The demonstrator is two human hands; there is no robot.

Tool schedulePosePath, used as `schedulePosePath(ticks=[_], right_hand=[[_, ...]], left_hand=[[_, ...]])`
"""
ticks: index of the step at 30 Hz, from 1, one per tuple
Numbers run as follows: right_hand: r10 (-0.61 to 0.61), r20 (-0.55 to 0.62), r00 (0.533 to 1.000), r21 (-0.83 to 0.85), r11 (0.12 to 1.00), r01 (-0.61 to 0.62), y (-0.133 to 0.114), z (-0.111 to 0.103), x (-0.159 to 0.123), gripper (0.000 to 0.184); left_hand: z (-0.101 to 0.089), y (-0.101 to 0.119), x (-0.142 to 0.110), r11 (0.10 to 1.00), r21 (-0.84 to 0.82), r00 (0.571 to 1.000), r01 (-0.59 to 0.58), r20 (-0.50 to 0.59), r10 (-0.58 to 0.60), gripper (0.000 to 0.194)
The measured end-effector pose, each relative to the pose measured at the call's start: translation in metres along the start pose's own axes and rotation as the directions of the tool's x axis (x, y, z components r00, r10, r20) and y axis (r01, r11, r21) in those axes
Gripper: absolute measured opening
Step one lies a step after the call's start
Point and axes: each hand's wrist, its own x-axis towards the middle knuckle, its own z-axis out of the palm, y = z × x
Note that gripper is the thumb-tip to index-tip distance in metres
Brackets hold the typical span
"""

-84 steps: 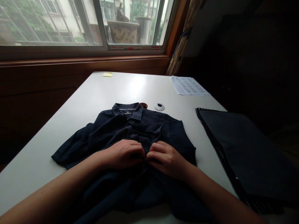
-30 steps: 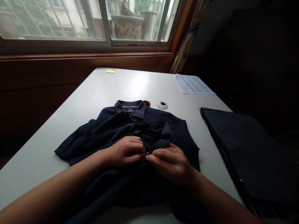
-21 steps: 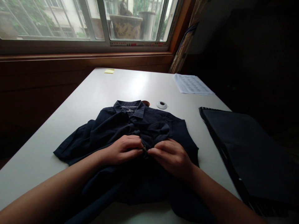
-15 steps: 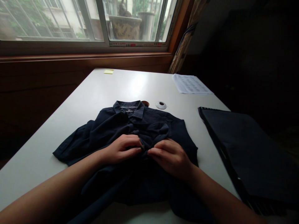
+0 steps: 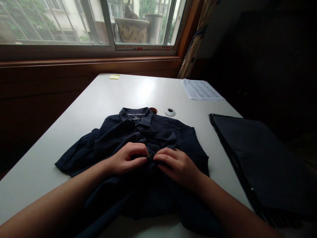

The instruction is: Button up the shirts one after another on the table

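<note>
OK, clock centred on the hands, 12 away from the wearer. Left hand [image 5: 129,158]: thumb and index pinching the front edge of a dark navy, short-sleeved cloth shirt [image 5: 146,190]. Right hand [image 5: 178,165]: just beside it at 3, fingertips closed on the same shirt front. What looks like a small round button [image 5: 149,156] shows between them; can't tell from here if it's through a hole. Shirt lies face up on a smooth white table [image 5: 81,115], collar at 11–12, one sleeve out at 9. At 12, past the collar: round brown-lined hole [image 5: 154,110]. Near 1: white ring-shaped cap [image 5: 170,112]. Printed white paper sheets [image 5: 203,90] at 1–2. Pale yellow paper note [image 5: 114,76] at 11. Flat dark-blue cloth piece with striped edge [image 5: 262,158] at 3. Metal-framed glass window [image 5: 111,41] beyond, around 11–12.
</note>
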Motion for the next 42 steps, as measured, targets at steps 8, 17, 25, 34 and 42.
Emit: schedulePosePath(ticks=[8,17,25,34,42], right_hand=[[-0.027,0.005,1.0,-0.026,0.999,0.027,0.0002,-0.0009,-0.001,0.014],[-0.032,-0.048,0.998,-0.021,0.999,0.031,-0.0004,-0.001,-0.001,0.012],[-0.029,-0.068,0.997,-0.002,1.0,0.029,-0.0016,-0.0018,-0.0006,0.011],[-0.024,-0.075,0.997,0.027,0.999,0.026,-0.0006,-0.0023,-0.0011,0.009],[0.023,-0.094,0.995,0.094,0.995,-0.014,0.0004,-0.003,-0.0014,0.011]], left_hand=[[0.0011,-0.0033,-0.0001,1.0,0.017,1.0,-0.016,0.011,0.016,0.024],[0.0028,-0.0049,-0.0001,0.999,0.023,1.0,-0.023,0.013,0.022,0.026],[0.0025,-0.0027,0.001,0.999,0.04,1.0,-0.027,0.006,0.027,0.022],[0.0028,-0.0026,0.0011,0.999,0.051,1.0,-0.012,-0.011,0.013,0.023],[0.0012,-0.0032,0.0011,0.998,0.054,1.0,0.016,-0.028,-0.014,0.021]])
